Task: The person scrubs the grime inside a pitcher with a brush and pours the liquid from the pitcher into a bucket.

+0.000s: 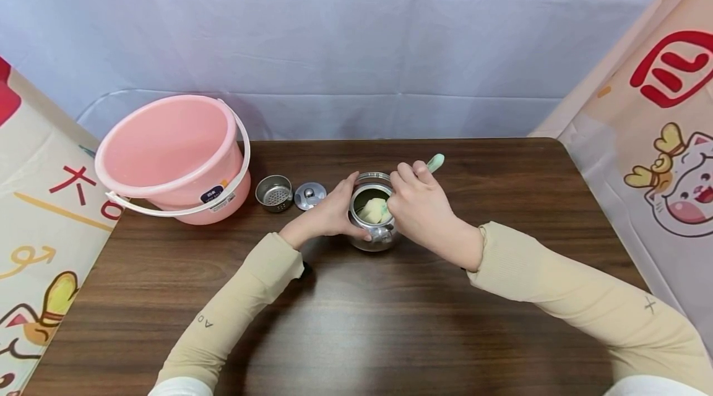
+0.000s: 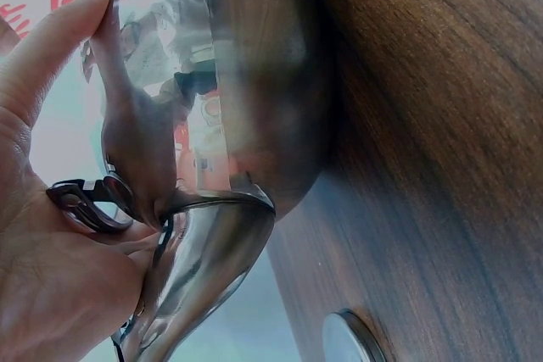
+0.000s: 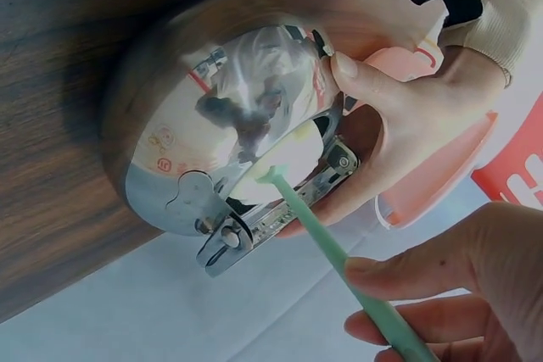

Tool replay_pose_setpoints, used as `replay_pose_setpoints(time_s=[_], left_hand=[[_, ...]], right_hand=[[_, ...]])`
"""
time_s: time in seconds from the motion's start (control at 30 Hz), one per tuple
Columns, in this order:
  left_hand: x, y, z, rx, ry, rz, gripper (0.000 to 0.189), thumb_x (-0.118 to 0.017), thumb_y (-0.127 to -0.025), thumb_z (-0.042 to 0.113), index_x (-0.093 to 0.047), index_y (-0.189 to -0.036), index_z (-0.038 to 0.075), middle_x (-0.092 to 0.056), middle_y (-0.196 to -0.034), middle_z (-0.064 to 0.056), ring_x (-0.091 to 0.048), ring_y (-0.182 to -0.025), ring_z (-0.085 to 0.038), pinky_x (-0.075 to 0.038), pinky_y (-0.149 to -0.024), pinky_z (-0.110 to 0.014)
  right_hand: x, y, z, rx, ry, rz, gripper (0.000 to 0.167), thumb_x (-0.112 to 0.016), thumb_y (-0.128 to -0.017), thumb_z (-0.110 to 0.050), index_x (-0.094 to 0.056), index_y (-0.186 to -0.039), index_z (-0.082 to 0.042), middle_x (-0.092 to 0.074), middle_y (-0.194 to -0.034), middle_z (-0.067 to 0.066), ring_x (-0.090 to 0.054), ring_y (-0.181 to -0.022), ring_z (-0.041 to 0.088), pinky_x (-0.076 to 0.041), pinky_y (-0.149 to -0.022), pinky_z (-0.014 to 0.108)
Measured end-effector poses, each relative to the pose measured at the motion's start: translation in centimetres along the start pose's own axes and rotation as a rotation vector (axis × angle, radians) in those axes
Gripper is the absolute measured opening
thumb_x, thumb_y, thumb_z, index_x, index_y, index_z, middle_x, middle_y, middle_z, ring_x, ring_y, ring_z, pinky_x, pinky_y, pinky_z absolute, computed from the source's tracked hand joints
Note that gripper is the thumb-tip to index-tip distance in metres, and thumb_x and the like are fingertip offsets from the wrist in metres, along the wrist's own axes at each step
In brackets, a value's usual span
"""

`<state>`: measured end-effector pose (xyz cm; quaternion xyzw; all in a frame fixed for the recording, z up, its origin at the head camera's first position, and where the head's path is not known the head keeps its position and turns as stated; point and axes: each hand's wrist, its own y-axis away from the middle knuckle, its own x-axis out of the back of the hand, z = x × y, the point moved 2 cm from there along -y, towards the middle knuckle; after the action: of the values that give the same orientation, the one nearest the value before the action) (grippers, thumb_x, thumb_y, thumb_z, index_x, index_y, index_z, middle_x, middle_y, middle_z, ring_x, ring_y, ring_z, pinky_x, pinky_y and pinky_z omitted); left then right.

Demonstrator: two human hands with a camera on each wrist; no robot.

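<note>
A shiny metal teapot stands lidless on the table, mouth upward. My left hand grips its left side, fingers and thumb spread around the body near the rim. In the left wrist view the spout passes close beside that palm. My right hand holds the pale green handle of a sponge brush, whose far end sticks out above the fist. The brush's pale yellow sponge head is inside the teapot's mouth. The metal carrying handle lies folded beside the opening.
Left of the teapot lie its round metal lid and a perforated metal strainer cup. A pink bucket with a white handle stands at the back left. A pale cloth hangs behind the brown table.
</note>
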<state>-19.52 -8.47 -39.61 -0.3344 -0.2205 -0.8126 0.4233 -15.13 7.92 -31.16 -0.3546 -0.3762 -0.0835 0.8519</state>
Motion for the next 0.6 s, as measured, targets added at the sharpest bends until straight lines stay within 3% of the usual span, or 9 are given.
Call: replay_pose_setpoints(time_s=[0.27,0.6], left_hand=[[0.03,-0.07,-0.03,0.007,-0.001,0.002,0.122,-0.084,-0.060,0.034,-0.003,-0.143,-0.004,-0.028,-0.140,-0.022,-0.031,-0.129,-0.029,-0.030,-0.103,-0.040],[0.07,0.03,0.16,0.012,-0.011,-0.003,0.123,-0.084,-0.060,0.034,-0.002,-0.143,-0.004,-0.027,-0.141,-0.023,-0.030,-0.129,-0.029,-0.030,-0.103,-0.039]], right_hand=[[-0.14,-0.10,0.31,-0.032,-0.062,-0.078,0.017,-0.059,-0.055,-0.005,-0.047,-0.043,-0.009,-0.044,-0.062,0.006,-0.038,-0.072,0.025,-0.030,-0.083,0.042],[-0.68,0.08,0.25,-0.059,-0.090,-0.052,0.016,-0.057,-0.060,-0.003,-0.049,-0.046,-0.006,-0.044,-0.063,0.007,-0.038,-0.070,0.026,-0.031,-0.080,0.043]])
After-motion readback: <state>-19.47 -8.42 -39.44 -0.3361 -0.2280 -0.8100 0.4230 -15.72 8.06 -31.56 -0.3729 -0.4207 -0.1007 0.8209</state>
